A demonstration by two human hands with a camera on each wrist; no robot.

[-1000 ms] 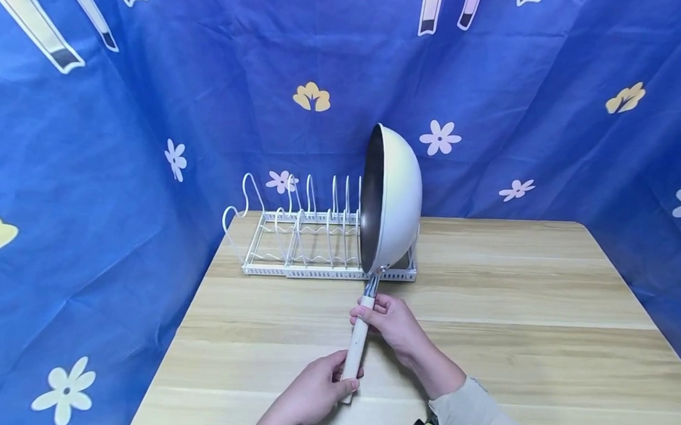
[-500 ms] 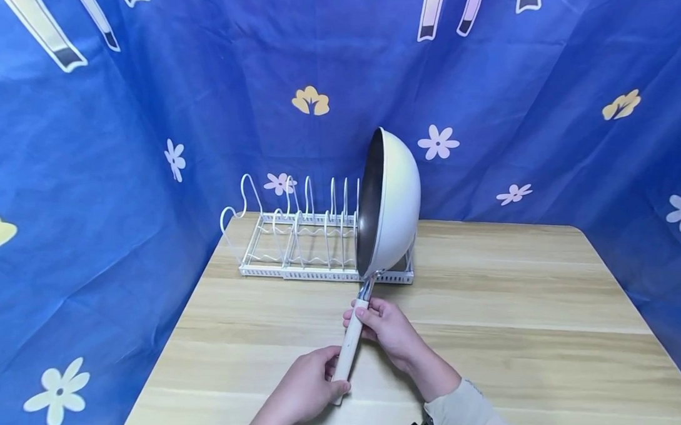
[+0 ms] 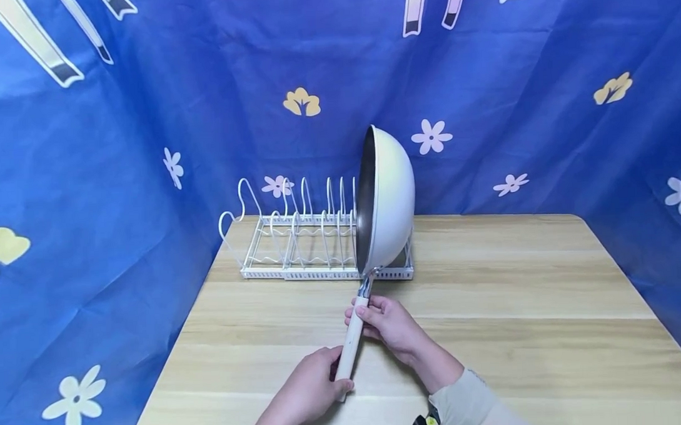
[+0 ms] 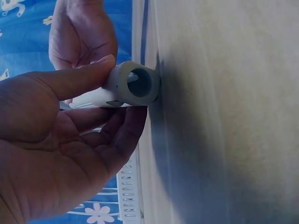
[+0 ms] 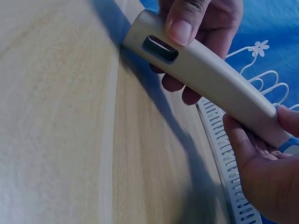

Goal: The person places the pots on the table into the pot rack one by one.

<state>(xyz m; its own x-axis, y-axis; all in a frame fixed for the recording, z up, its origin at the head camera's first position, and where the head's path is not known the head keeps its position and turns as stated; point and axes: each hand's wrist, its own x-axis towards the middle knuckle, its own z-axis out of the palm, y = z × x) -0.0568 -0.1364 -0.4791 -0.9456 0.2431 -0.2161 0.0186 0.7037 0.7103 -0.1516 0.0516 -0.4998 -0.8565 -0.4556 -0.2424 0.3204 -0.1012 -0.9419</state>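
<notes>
A deep wok, white outside and dark inside, stands on its edge at the right end of a white wire rack. Its dark inside faces left. The pale handle slants down toward the person, held above the table. My left hand pinches the handle's far end, thumb on top and fingers beneath; the left wrist view shows the hollow end there. Nearer the wok, my right hand grips the handle by its metal neck. Where the wok meets the rack is partly hidden.
Several upright wire dividers rise from the rack left of the wok. The wooden table extends right and forward. Blue patterned cloth hangs behind and at both sides. A dark object shows by the right sleeve.
The handle has swung slightly left over the last second, with both hands keeping their hold. The wok has shifted only a little against the rack. The head view has also moved slightly.
</notes>
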